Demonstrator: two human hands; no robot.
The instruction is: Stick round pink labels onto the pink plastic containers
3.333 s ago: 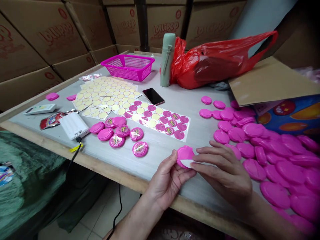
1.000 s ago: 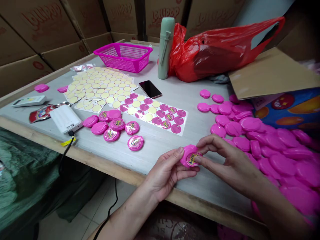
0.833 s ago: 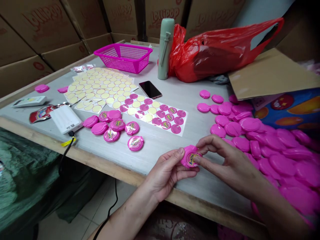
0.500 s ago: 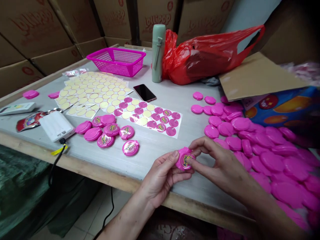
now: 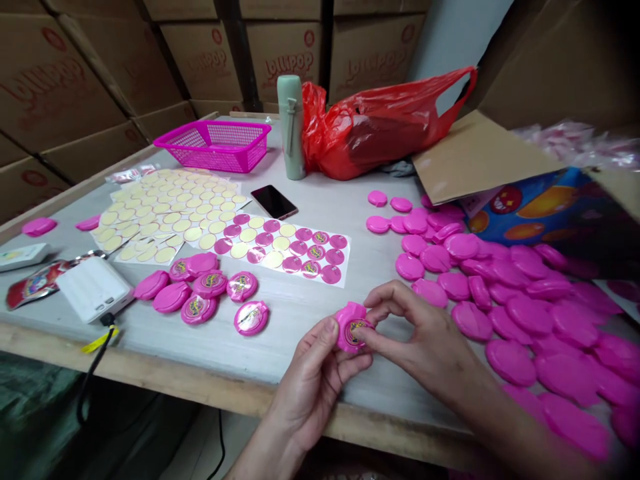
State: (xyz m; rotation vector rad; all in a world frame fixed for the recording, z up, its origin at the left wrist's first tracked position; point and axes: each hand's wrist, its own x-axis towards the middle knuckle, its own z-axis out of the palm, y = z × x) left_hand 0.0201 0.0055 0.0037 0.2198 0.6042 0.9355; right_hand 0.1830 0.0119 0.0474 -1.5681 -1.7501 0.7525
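A round pink case (image 5: 349, 327) with a printed round sticker on its face is held above the table's front edge. My left hand (image 5: 320, 370) grips it from the left, thumb on its rim and fingers beneath. My right hand (image 5: 407, 327) pinches at its right side, the thumb on the sticker. To the left lie several pink cases (image 5: 210, 283), some with stickers. Behind them is a sticker sheet (image 5: 341, 273) with pink round stickers and pale yellow spots. A large heap of pink cases (image 5: 530, 310) covers the table's right side.
Yellow-spotted sheets (image 5: 160, 207), a phone (image 5: 274, 201), a pink basket (image 5: 215, 160), a green flask (image 5: 291, 127) and a red bag (image 5: 380, 127) stand or lie farther back. A white power bank (image 5: 95, 288) with a cable is at left, an opened carton (image 5: 485, 157) at right.
The view has shifted, so the table things appear farther left. Both hands stay on the pink case; the right thumb has moved slightly over its sticker.
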